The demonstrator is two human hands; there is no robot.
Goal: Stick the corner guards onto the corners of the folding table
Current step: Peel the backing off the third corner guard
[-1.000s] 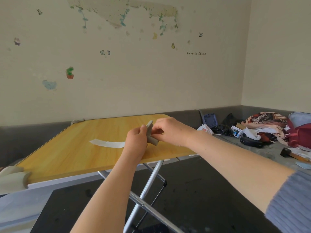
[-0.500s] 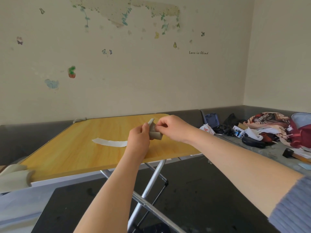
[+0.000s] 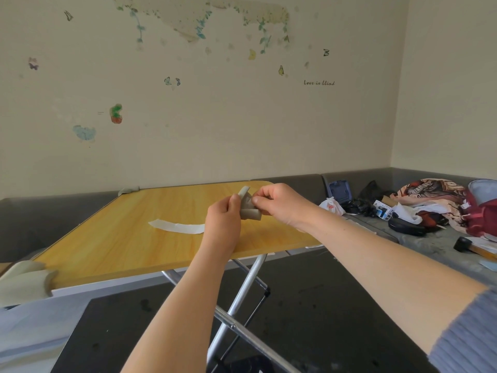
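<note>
A grey corner guard (image 3: 248, 208) is held above the right half of the wooden folding table (image 3: 134, 238). My left hand (image 3: 223, 219) grips it from the left. My right hand (image 3: 277, 205) pinches it from the right with thumb and fingers. A second grey guard (image 3: 27, 282) sits on the table's near left corner. A third guard (image 3: 128, 189) covers the far left corner. A white strip of backing paper (image 3: 177, 227) lies on the tabletop left of my hands.
A grey bench (image 3: 441, 246) runs along the walls; its right side carries clothes, a red bag (image 3: 481, 219), a black case and a hammer (image 3: 473, 247). The table's metal legs (image 3: 242, 286) cross below the top over a dark floor.
Both hands have kept the guard in roughly the same spot; my right fingers have shifted on it and the guard has turned slightly.
</note>
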